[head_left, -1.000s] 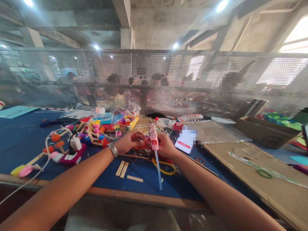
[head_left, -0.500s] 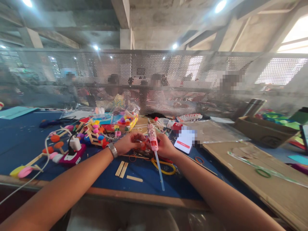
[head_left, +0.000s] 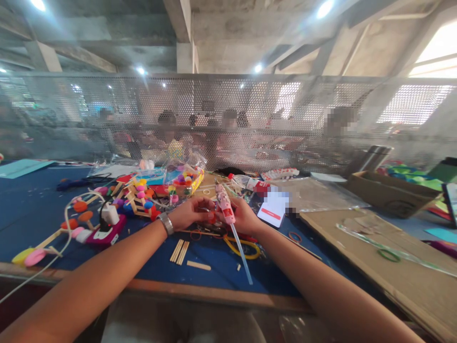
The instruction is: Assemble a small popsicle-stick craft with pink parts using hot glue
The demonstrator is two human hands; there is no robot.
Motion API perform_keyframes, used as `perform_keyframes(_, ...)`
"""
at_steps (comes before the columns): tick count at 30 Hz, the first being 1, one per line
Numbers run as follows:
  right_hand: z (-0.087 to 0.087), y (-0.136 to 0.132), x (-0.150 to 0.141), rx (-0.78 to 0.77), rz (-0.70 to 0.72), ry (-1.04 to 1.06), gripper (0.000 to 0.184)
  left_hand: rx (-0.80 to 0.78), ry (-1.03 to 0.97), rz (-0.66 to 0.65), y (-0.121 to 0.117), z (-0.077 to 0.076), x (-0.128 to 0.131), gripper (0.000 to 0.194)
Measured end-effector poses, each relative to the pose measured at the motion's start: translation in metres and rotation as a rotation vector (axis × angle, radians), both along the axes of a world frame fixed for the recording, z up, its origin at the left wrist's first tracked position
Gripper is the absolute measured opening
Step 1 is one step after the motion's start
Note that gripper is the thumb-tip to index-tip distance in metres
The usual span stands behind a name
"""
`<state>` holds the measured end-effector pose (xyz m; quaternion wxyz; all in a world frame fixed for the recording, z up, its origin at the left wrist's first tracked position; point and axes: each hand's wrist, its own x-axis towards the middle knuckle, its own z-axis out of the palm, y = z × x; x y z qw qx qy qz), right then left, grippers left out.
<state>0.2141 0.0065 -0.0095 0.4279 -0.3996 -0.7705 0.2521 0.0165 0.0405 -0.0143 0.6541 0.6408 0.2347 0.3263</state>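
My right hand (head_left: 241,215) is wrapped round a pink hot glue gun (head_left: 224,202), its nozzle pointing away from me. A long translucent glue stick (head_left: 243,255) juts from its back end towards me. Close beside it, my left hand (head_left: 193,212), with a metal band at the wrist, is closed at the fingertips on a small red-orange piece (head_left: 211,216) whose kind I cannot make out. On the blue table below lie several wooden craft sticks (head_left: 179,251), a single stick (head_left: 199,265) and a yellow ring-shaped band (head_left: 246,250).
To the left stand a purple power strip (head_left: 107,231) with a white plug and a stick model with coloured pompoms (head_left: 137,197). A phone (head_left: 273,209), a red-labelled bottle (head_left: 255,185) and a cardboard sheet (head_left: 357,238) lie right. Behind rises a perforated metal screen (head_left: 214,95).
The glue gun has tilted slightly, and the back end of its glue stick has swung to the right. My left hand stays almost in place beside it.
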Motion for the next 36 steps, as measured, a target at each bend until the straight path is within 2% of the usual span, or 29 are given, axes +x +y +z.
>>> perform_keyframes(4,0.0001,-0.0008,-0.0004,0.007,0.0,0.008,0.031,0.03,0.012,0.021,0.0002,0.0013,0.0001,0.041)
perform_keyframes(10,0.001,-0.001,-0.0001,0.027,-0.012,0.047,0.028,0.089,0.045,0.127,0.0009,0.004,-0.0013,0.039)
perform_keyframes(23,-0.0015,0.0025,-0.0002,0.045,-0.049,0.073,0.026,0.075,0.035,0.125,-0.0028,0.0075,-0.0002,0.036)
perform_keyframes(29,-0.0013,0.0045,0.0017,0.075,-0.105,0.069,0.023,0.059,0.024,0.107,-0.0001,0.0041,-0.0007,0.038)
perform_keyframes(36,-0.0065,0.0068,0.0018,0.039,-0.053,0.022,0.028,0.04,0.008,0.096,0.0018,0.0016,-0.0007,0.043)
